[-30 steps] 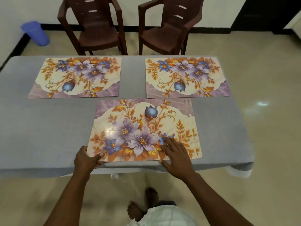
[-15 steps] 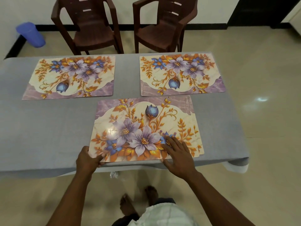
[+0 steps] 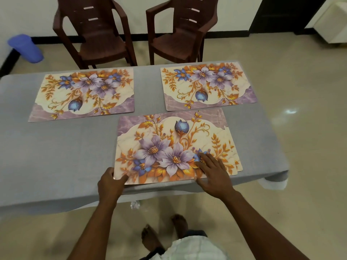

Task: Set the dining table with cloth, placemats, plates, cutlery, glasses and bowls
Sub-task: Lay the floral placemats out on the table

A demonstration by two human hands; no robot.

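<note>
left hand (image 3: 110, 182) pinching placemat stack (image 3: 169, 147) near corner, right hand (image 3: 212, 171) flat on top

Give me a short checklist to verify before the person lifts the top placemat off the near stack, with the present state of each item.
1. Cloth covers the table: ok.
2. Two far placemats, far left placemat and far right placemat, lie flat: ok.
3. Left hand pinches the corner of the near stack: ok.
4. Right hand presses flat on the stack: ok.
5. Only one mat pinched: cannot tell.
6. Stack edges aligned: not ok, fanned at right.
</note>
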